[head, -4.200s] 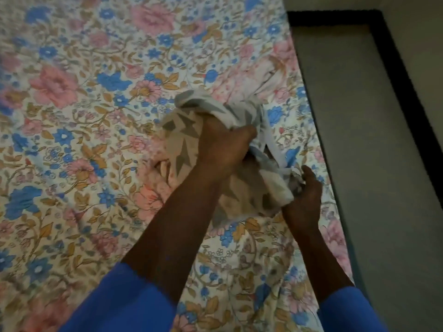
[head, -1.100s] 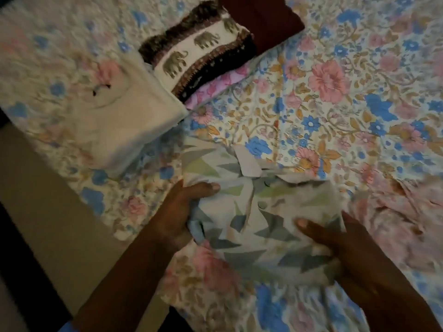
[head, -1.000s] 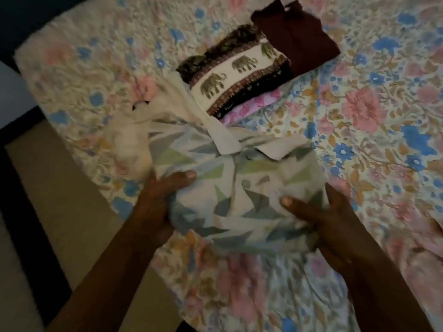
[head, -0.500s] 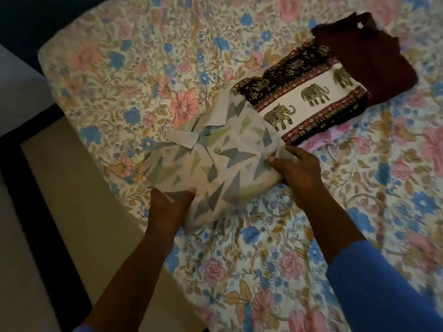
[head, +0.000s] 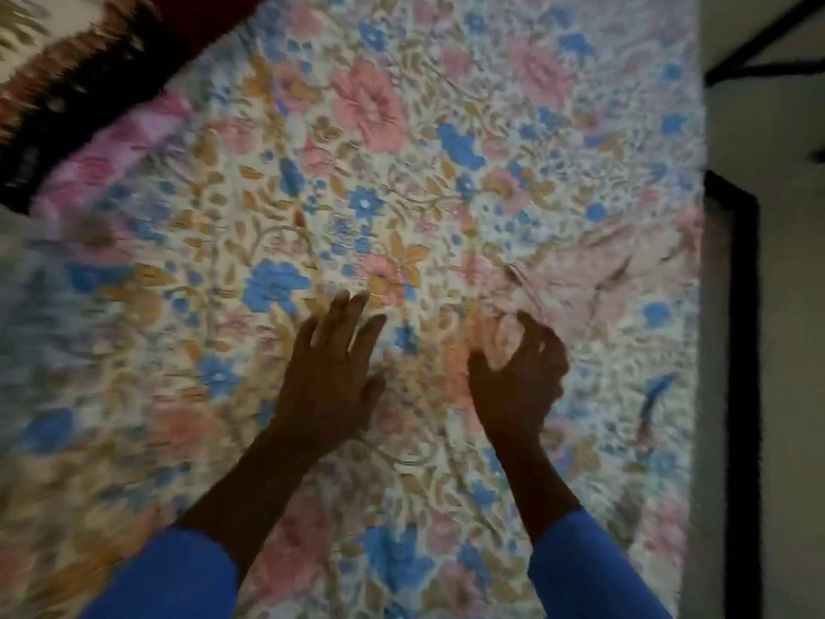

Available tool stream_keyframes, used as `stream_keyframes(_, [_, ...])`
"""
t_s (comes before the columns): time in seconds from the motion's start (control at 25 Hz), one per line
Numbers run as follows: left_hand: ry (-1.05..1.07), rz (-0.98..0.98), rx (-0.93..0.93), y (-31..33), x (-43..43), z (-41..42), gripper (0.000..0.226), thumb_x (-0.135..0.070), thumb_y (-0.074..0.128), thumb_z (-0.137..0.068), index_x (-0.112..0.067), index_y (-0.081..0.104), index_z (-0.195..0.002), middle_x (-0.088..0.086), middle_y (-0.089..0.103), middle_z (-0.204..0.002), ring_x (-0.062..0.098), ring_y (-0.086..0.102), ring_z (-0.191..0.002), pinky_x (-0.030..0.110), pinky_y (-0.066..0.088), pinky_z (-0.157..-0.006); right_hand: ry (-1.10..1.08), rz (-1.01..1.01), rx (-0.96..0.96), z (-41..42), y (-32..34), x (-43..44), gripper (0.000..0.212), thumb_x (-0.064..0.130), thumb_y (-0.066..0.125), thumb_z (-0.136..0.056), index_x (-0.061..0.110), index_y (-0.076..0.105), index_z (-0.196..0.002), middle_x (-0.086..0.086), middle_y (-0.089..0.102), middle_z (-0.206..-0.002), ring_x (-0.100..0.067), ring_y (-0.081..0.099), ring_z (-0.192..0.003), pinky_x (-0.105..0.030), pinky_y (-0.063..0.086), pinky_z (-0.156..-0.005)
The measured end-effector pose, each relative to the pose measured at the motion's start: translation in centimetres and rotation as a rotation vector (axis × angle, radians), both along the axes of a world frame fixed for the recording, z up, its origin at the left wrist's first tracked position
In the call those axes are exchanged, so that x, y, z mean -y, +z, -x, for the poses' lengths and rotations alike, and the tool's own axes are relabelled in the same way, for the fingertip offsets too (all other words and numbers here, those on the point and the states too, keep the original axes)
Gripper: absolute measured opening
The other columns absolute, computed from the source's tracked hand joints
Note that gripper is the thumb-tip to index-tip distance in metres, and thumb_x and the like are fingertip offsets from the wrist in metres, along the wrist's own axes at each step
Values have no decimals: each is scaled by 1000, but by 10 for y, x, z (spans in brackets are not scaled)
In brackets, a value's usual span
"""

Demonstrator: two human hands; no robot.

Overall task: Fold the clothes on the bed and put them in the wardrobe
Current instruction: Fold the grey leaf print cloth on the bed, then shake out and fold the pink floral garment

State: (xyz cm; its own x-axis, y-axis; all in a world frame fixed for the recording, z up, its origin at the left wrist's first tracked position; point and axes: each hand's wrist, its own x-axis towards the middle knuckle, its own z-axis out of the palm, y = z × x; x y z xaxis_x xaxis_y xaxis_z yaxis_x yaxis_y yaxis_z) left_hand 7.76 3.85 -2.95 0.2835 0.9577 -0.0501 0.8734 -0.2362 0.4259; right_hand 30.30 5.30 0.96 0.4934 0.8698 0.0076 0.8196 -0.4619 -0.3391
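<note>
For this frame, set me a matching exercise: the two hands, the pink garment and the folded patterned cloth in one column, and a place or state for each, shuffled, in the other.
Things:
1. left hand
2. right hand
3. pink garment
4. folded patterned cloth

Places or states:
A. in the top left corner of the view
B. fingers spread, holding nothing
C. crumpled near the right edge of the bed
D. fingers curled into fabric

Pairs: 1-B, 2-D, 3-C, 4-A
</note>
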Motion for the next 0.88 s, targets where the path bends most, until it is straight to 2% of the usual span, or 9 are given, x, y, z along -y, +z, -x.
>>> stream_keyframes(0.12, [15,-14,-137,-30,-9,-44,69,-49,54,-95,-13,44,-154,14,27,-167,34,20,-156,61,20,-121,-89,45,-38,-87,-3,0,99,41,82,-82,13,28,-160,-22,29,-160,-40,27,-148,-55,30,-116])
stream_keyframes(0.2, [42,-58,-169,-37,-9,-49,71,-52,48,-97,-14,39,-157,13,23,-169,32,15,-158,60,15,-123,-76,61,-196,-124,-18,-19,92,41,78,-86,14,29,-160,-18,41,-156,-33,39,-144,-47,38,-114])
stream_keyframes(0.32, [37,-54,-182,-34,-8,-51,72,-56,40,-99,-14,35,-158,12,21,-170,29,10,-159,59,13,-124,-52,71,-252,-147,-22,-41,38,32,60,-88,18,70,-122,-5,75,-105,-21,70,-92,-38,59,-82])
stream_keyframes(0.4, [41,-44,-187,-31,-7,-53,72,-57,37,-100,-14,35,-158,10,20,-170,28,10,-159,59,14,-124,-77,-51,-459,-135,-13,-43,18,19,56,-90,10,71,-91,-5,65,-72,-15,57,-61,-30,49,-63])
stream_keyframes(0.52, [94,17,-163,-26,-9,-61,75,-64,36,-97,-17,39,-155,8,24,-169,27,14,-158,60,15,-123,63,-158,-817,-100,27,-37,19,13,51,-91,10,68,-81,-20,56,-65,-19,48,-58,-35,42,-56])
stream_keyframes(0.6, [179,101,20,-2,-14,-74,87,-75,49,-89,-22,33,-156,3,25,-168,23,23,-155,55,20,-124,276,-88,-848,-84,56,-37,21,19,53,-90,22,72,-81,-6,66,-66,-22,58,-60,-40,49,-56])
stream_keyframes(0.68, [190,193,401,49,-16,-96,102,-65,76,-80,-22,25,-158,-12,33,-161,-3,36,-142,25,34,-116,470,29,-820,-76,95,-42,19,18,59,-91,23,77,-93,3,75,-79,-18,71,-71,-43,58,-65])
stream_keyframes(0.76, [203,132,566,115,-24,-106,68,-40,82,-86,-28,46,-142,-31,56,-130,-18,56,-110,2,41,-84,613,85,-825,-68,145,-52,20,17,63,-92,20,80,-103,4,78,-91,-17,75,-82,-48,62,-76])
stream_keyframes(0.88, [229,-1,584,233,-40,-85,16,-29,71,-97,-38,59,-90,-22,61,-74,0,60,-70,12,38,-59,659,-71,-730,-56,249,-58,11,24,70,-93,28,80,-96,8,76,-88,-9,72,-79,-44,60,-71])
